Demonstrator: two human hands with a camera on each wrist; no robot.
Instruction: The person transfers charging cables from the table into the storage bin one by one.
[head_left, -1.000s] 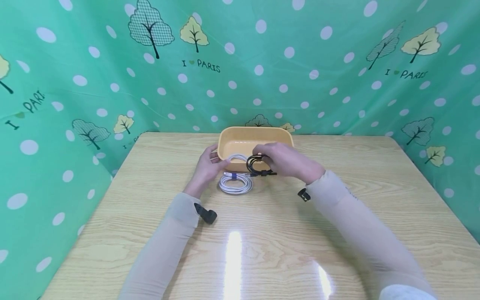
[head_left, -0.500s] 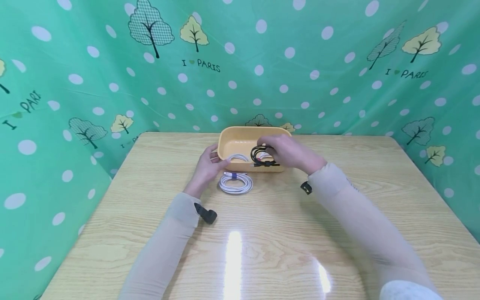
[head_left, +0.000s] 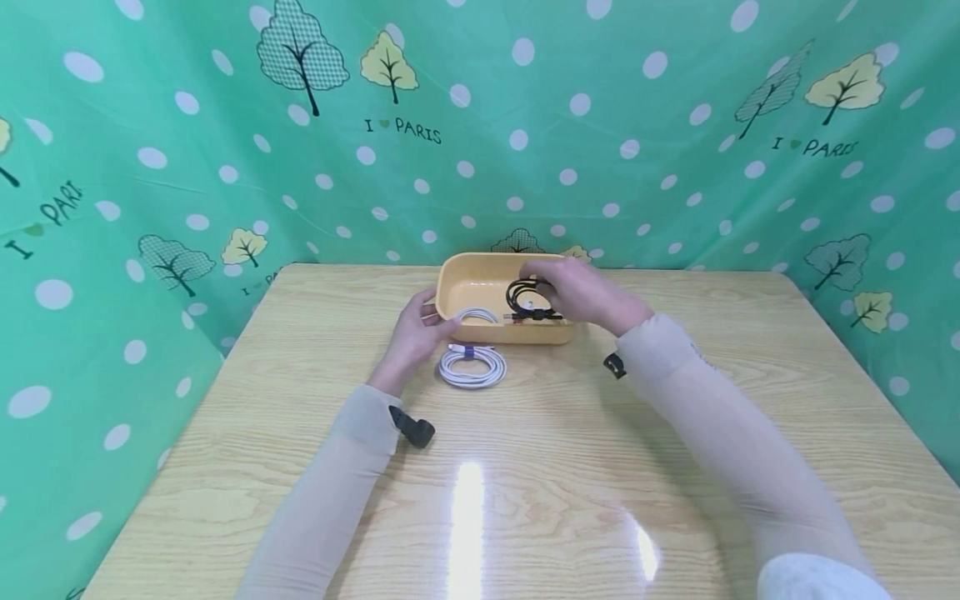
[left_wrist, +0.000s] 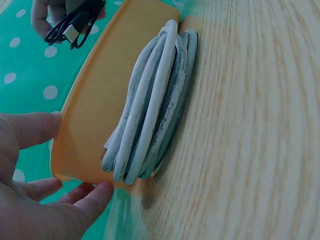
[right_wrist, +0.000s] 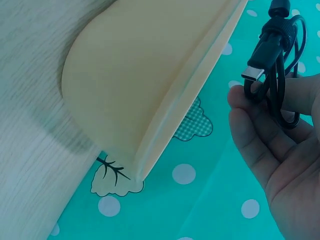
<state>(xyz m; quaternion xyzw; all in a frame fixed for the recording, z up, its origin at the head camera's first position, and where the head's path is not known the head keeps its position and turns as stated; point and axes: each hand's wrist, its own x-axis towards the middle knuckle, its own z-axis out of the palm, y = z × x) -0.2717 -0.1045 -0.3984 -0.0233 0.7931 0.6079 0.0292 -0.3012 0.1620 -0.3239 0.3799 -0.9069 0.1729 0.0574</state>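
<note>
A black USB cable, coiled and strapped [head_left: 534, 314], is pinched in my right hand [head_left: 581, 292] over the right half of a yellow plastic bin [head_left: 517, 335]. In the right wrist view, the metal tip of the cable's connector [right_wrist: 254, 73] sticks out past the fingers. My left hand [head_left: 416, 332] holds the bin's left end, thumb at the rim and fingers against the outer side. Inside the bin, a coiled white cable [head_left: 477, 314] shows above the front wall. Another white cable coil [left_wrist: 150, 105] with a blue strap lies on the table against the bin's front.
The bin stands near the far edge of a wooden table [head_left: 540, 500]. A green dotted curtain [head_left: 525, 192] hangs right behind it and along the left. Dark straps with small devices sit on both wrists.
My right hand has lifted the black cable from the bin's front edge and carried it slightly back and right, over the bin. The left hand and the white coil have stayed put.
</note>
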